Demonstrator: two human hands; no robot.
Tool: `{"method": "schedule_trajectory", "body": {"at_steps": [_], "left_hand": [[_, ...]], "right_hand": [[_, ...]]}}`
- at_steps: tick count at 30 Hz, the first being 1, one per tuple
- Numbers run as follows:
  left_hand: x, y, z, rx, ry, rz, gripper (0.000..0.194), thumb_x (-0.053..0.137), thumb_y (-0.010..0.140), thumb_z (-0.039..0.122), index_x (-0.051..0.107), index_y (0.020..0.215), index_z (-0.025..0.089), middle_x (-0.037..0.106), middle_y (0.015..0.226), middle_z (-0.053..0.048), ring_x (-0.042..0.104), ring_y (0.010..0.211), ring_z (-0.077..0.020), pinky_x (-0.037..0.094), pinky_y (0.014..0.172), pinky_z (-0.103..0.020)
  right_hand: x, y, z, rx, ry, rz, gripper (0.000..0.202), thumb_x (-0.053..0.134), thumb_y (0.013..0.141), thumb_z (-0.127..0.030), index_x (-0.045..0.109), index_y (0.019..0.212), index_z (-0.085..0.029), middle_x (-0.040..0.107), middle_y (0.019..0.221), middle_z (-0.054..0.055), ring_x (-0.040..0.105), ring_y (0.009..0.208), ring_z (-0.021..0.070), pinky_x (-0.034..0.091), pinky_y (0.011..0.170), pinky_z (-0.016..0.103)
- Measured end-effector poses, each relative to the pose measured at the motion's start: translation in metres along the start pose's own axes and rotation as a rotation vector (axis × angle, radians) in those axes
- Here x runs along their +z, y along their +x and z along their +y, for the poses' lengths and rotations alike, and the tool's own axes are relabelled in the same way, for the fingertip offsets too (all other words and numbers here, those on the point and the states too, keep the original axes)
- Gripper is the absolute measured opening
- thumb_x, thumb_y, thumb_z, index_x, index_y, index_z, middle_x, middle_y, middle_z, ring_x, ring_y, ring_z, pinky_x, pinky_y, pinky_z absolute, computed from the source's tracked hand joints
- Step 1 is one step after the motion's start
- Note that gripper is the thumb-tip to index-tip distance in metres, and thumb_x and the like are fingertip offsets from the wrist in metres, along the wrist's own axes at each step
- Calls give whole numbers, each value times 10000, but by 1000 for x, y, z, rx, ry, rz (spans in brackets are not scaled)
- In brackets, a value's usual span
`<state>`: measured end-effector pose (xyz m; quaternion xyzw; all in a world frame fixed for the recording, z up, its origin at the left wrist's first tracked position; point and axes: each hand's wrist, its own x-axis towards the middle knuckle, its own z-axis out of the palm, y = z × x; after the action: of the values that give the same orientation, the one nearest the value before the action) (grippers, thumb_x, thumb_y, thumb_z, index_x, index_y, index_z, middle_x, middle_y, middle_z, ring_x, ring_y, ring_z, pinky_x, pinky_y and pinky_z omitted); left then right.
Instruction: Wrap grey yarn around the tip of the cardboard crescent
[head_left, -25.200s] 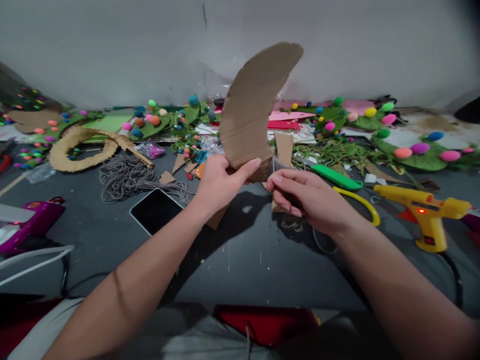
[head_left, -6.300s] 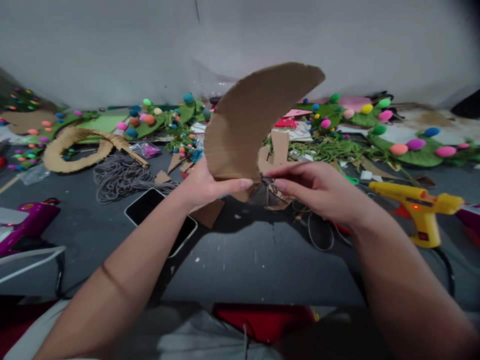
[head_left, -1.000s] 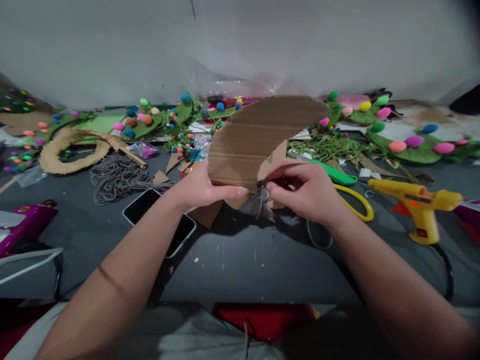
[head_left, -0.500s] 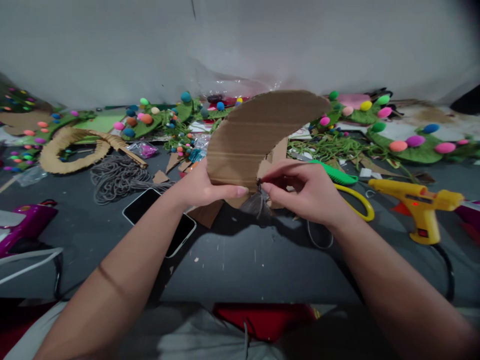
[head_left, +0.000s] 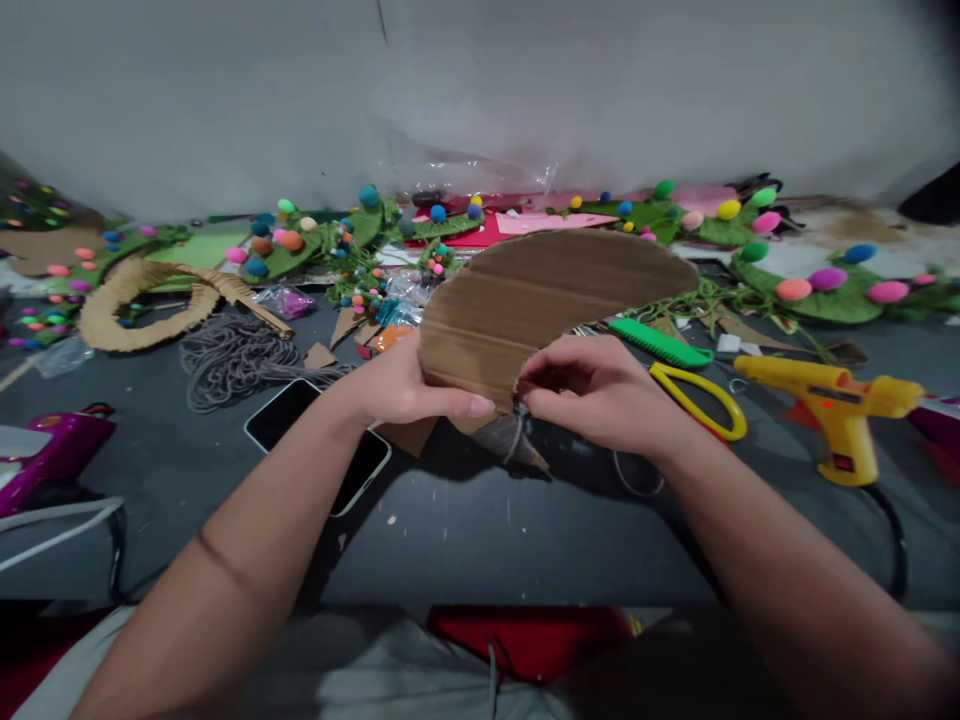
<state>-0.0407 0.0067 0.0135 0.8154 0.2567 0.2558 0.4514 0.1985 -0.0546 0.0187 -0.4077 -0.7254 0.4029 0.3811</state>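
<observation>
A curved, crescent-like piece of brown corrugated cardboard (head_left: 517, 310) is held up over the dark table. My left hand (head_left: 401, 385) grips its lower left part, thumb across the front face and fingers hidden behind. At the lower inner edge, my right hand (head_left: 600, 395) is closed in a pinch on grey yarn, thumb and forefinger together against the board's edge. Some of that grey yarn (head_left: 514, 440) hangs below the cardboard, partly in shadow. What lies behind the board is mostly hidden.
Right of my hands lie a green-handled cutter (head_left: 664, 343), a yellow-handled tool (head_left: 701, 405) and a yellow glue gun (head_left: 847, 400). On the left are a phone (head_left: 289, 420), a heap of grey cord (head_left: 236, 360) and a cardboard ring (head_left: 105, 320). Pom-pom-covered green leaves (head_left: 817, 290) line the back.
The cardboard has tipped down and to the right, its far tip now lower. My right hand has shifted slightly down with its pinch, and more of the pink and red sheets behind shows.
</observation>
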Motion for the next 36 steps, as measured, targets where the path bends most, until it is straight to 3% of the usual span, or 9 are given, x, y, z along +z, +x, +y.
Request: {"method": "schedule_trajectory", "body": {"at_steps": [10, 16, 21, 25, 28, 30, 34, 36], "left_hand": [[-2, 1, 1, -59, -29, 7, 509, 860, 697, 339, 637, 1117, 157, 743, 1060, -86, 703, 927, -238, 612, 790, -333], [0, 1, 1, -62, -47, 8, 517, 871, 675, 347, 645, 1103, 166, 754, 1046, -85, 716, 920, -254, 619, 769, -339], [1, 2, 0, -96, -81, 40, 527, 865, 676, 397, 640, 1097, 171, 751, 1083, -101, 713, 970, -296, 617, 812, -392], [0, 3, 2, -119, -61, 112, 596, 867, 666, 430, 622, 1132, 151, 733, 1138, -128, 701, 1024, -318, 602, 882, -430], [0, 3, 5, -106, -50, 169, 645, 874, 660, 424, 602, 1172, 141, 718, 1196, -139, 685, 1087, -328, 581, 943, -444], [0, 4, 7, -97, -70, 177, 647, 874, 664, 411, 597, 1183, 142, 716, 1216, -140, 680, 1111, -329, 579, 951, -441], [-1, 4, 6, -85, -97, 178, 643, 876, 668, 385, 599, 1199, 151, 712, 1238, -139, 678, 1129, -321, 580, 960, -436], [-1, 4, 5, -82, -79, 160, 632, 873, 670, 383, 608, 1196, 155, 712, 1237, -134, 676, 1135, -322, 570, 981, -451]], "right_hand": [[-15, -1, -2, -53, -270, -158, 139, 592, 861, -145, 698, 951, -148, 667, 863, 29, 604, 735, 120, 474, 654, 235], [-17, -2, -8, -161, -476, -143, 142, 580, 892, -183, 703, 956, -156, 690, 886, 55, 606, 751, 149, 455, 687, 274], [-5, -1, -12, -104, -378, 58, 111, 578, 878, -174, 688, 874, -156, 682, 887, 58, 588, 718, 143, 450, 659, 280], [13, 2, -5, 50, -77, 287, 95, 605, 836, -160, 700, 827, -159, 694, 797, 30, 614, 694, 138, 470, 628, 262], [16, 4, 1, 173, 112, 334, 95, 626, 841, -199, 709, 824, -155, 679, 705, 11, 605, 627, 127, 477, 586, 251], [12, 4, 3, 131, 69, 329, 92, 642, 845, -205, 720, 851, -156, 699, 759, 24, 624, 661, 135, 495, 602, 257], [-3, 3, 3, -148, -129, 228, 125, 651, 881, -200, 740, 968, -190, 717, 1071, 71, 673, 922, 186, 543, 760, 302], [-8, 3, 3, -216, -182, 159, 129, 655, 906, -234, 746, 996, -214, 711, 1107, 74, 663, 1020, 212, 546, 829, 329]]}}
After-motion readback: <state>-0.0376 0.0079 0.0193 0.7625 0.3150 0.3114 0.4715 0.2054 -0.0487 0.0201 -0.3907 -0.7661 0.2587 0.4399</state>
